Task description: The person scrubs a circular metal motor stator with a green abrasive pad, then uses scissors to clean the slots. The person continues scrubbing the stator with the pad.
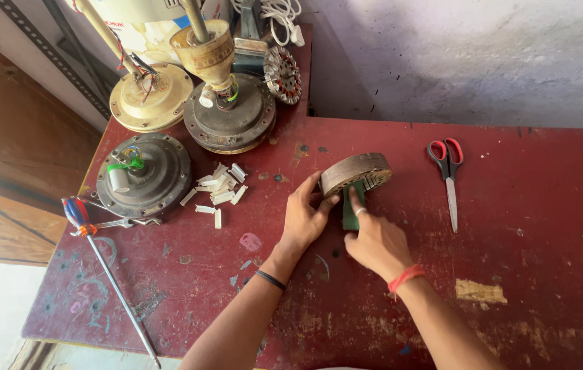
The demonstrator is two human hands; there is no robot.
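At frame centre, the left hand (305, 216) grips a round laminated metal stator core (355, 172) on its edge on the red table (524, 205). The right hand (373, 240) pinches a green strip (353, 205), seemingly half-inserted; white strips (217, 192) lie unused left.

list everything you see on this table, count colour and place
stator core: 1, brown metal, table centre, tilted
green strip: 1, green, under the core
scissors: 1, red handles, right of the core
fan motors: 3, dark and cream, back left
white slips: a small pile, white, beside the motors
screwdriver: 1, red-blue handle, left edge
table: 1, worn red
left hand: steadies the core
right hand: presses the strip
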